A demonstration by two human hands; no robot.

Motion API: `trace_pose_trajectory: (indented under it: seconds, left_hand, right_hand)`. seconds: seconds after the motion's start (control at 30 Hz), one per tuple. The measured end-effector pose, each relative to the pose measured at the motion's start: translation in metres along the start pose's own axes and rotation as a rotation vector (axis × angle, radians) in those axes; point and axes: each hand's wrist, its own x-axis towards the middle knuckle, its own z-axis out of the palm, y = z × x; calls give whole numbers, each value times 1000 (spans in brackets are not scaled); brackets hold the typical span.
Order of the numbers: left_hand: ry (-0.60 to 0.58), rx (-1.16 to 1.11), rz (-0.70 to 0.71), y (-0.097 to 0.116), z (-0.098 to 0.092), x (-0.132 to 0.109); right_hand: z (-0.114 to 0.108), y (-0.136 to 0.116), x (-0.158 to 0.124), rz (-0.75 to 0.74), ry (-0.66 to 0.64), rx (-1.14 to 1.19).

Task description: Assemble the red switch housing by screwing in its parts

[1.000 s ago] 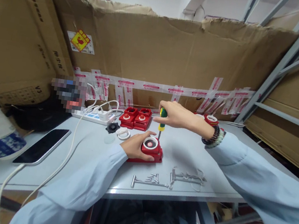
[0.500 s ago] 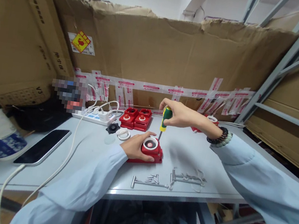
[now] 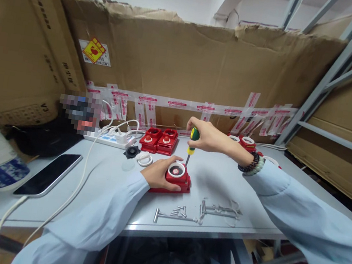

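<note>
My left hand (image 3: 158,174) is curled around the left side of the red housing (image 3: 178,181). The fingers wrap its rear edge, the thumb lies along its near edge, and the grip is closed on it. The housing sits flat on the grey table (image 3: 104,192), near the middle of the work area and just in front of me. On its top is a white ring (image 3: 176,170) around a dark centre with a red spot.

My right hand (image 3: 206,135) is closed on the screwdriver (image 3: 193,140), with the fingertips pinched around its green handle. The yellow collar shows just below the fingers. The tool stands nearly upright, tilted slightly. Its shaft runs down to the rear right corner of the housing, beside the white ring. I cannot tell whether the tip is seated in a screw. Beaded bracelets (image 3: 252,163) sit on the right wrist.

Surrounding items:
- Loose screws (image 3: 180,212) and a clear plastic bag (image 3: 221,209) lie near the front edge of the table, just in front of the housing.
- Two further red units (image 3: 159,140) stand side by side behind the housing.
- A loose white ring part (image 3: 144,158) and a black star-shaped part (image 3: 132,151) lie to the left of these.
- A power strip (image 3: 109,138) with white cables lies at the rear left.
- A smartphone (image 3: 49,173) lies face up at the left, well apart from both hands.
</note>
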Motion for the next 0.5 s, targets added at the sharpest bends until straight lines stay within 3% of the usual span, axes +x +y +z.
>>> trace_pose_trajectory:
  seconds: [0.1,0.33,0.5]
  left_hand:
    - [-7,-4,0,0,0,0]
    - [-2,-13,8,1,-1,0]
    - [-2,-25,6,0,-1,0]
  right_hand:
    - [1,2,-2,30,-19,46]
    - [8,6,-5,55,99,83]
    - [1,8,-7,46,167,125]
